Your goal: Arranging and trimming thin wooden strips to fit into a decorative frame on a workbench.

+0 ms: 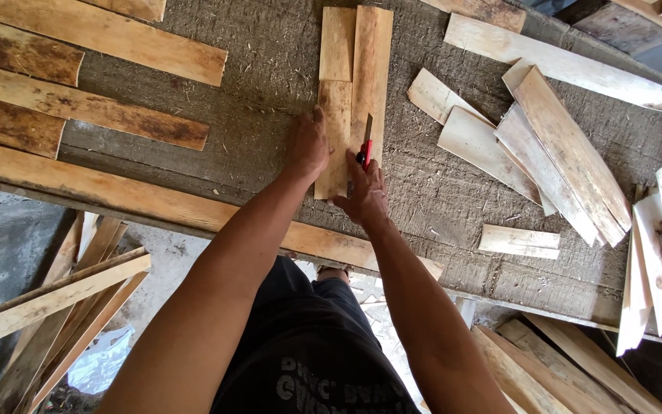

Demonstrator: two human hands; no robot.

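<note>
Rough, sawdust-strewn bench [254,69] fills the frame, with weathered planks [78,115] stacked at upper left and a loose fan of pale offcuts [553,161] at right. At centre, a person stands over two narrow slats [354,77] laid side by side, running up towards the top edge.

Left hand [309,146] lies flat, fingers spread, pressing the left slat down near its lower end. Right hand [365,192] is closed round a red-handled knife [366,142], blade pointing up the frame along the seam between the slats. Knife sits just above the right hand's knuckles; the slat end lies between the two hands, touching both.

Risk, as I judge it: the left hand rests just beside the blade's line, so a slip or a snag in the grain could send the edge sideways towards those fingers. Dust under the wood could let a slat skate when pushed, since only a palm pins it. The slat could also split off-line along the grain.

A short block [519,241] lies at lower right, well apart; more boards [55,307] lean below the bench at lower left.
</note>
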